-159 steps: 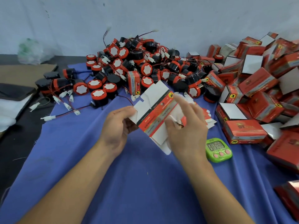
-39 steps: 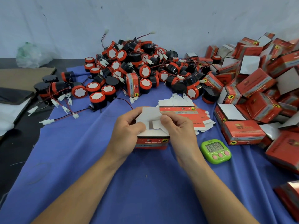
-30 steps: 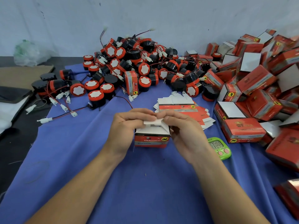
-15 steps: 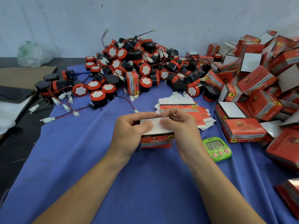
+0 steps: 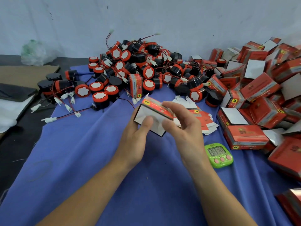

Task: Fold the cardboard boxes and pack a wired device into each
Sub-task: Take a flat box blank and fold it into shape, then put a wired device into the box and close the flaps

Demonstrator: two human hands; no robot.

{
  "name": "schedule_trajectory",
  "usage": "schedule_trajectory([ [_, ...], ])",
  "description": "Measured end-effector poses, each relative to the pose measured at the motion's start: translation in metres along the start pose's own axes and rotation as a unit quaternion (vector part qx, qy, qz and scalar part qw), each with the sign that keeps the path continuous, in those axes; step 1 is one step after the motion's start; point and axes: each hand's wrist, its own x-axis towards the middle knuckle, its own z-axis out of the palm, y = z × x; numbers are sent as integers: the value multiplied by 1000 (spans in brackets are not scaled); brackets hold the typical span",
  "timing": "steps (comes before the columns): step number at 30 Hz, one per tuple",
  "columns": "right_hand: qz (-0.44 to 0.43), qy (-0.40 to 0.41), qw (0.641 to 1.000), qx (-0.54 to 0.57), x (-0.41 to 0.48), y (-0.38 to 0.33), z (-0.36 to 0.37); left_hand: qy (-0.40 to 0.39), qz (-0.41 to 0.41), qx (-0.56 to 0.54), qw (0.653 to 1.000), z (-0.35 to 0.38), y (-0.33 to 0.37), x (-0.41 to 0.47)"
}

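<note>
Centre frame above the blue cloth (image 5: 81,152), left hand (image 5: 135,137) and right hand (image 5: 183,129) both clamp the tilted box (image 5: 154,115), whose tucked white flap may spring open if either grip loosens before a wired device (image 5: 100,97) goes in.

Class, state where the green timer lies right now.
In the head view, the green timer lies on the blue cloth, right of the right hand and just nearer than the red box pile.
</note>
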Motion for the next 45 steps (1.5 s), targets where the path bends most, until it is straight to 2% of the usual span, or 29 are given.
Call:
schedule_trajectory([
  [2, -53, 7, 991, -119, -2, 2, 1, -4, -37, 1, 999, 0, 1, 5],
  [4, -65, 33, 977, -201, -3, 7, 1, 2, -28, 2, 1000, -6, 0, 10],
  [7, -52, 59, 952, -297, -4, 14, 1, 11, -15, -6, 1000, -13, -1, 15],
  [10, -71, 28, 932, -354, -5, 18, 3, 26, -26, 58, 998, -17, -6, 17],
  [13, -46, 0, 936, -350, -7, 21, 7, 45, -23, 149, 988, -22, -9, 20],
  [16, -35, 12, 947, -319, -9, 21, 12, 38, -20, 259, 965, -29, -12, 25],
  [19, -47, 55, 957, -282, -11, 18, 16, 18, -78, 269, 960, -36, -16, 30],
  [22, -48, 124, 965, -225, -8, 13, 14, 7, -99, 267, 959, -40, -17, 35],
  [24, -34, 154, 961, -228, 1, 10, 7, 2, -104, 265, 959, -42, -16, 37],
  [27, 3, 153, 930, -333, 29, 11, -9, 1, -103, 260, 960, -42, -16, 38],
  [32, 77, 79, 843, -526, 108, 14, -34, -3, -97, 264, 960, -41, -15, 36],
  [37, 154, 34, 792, -590, 175, 23, -50, -7, -102, 276, 956, -40, -15, 37],
  [40, 124, 0, 742, -658, 183, 31, -52, -7, -103, 278, 955, -40, -15, 36],
  [43, 55, 68, 736, -671, 180, 34, -55, -7, -102, 278, 955, -40, -16, 36],
  [45, 55, 78, 734, -672, 178, 33, -56, -10, -98, 282, 954, -39, -16, 36],
])
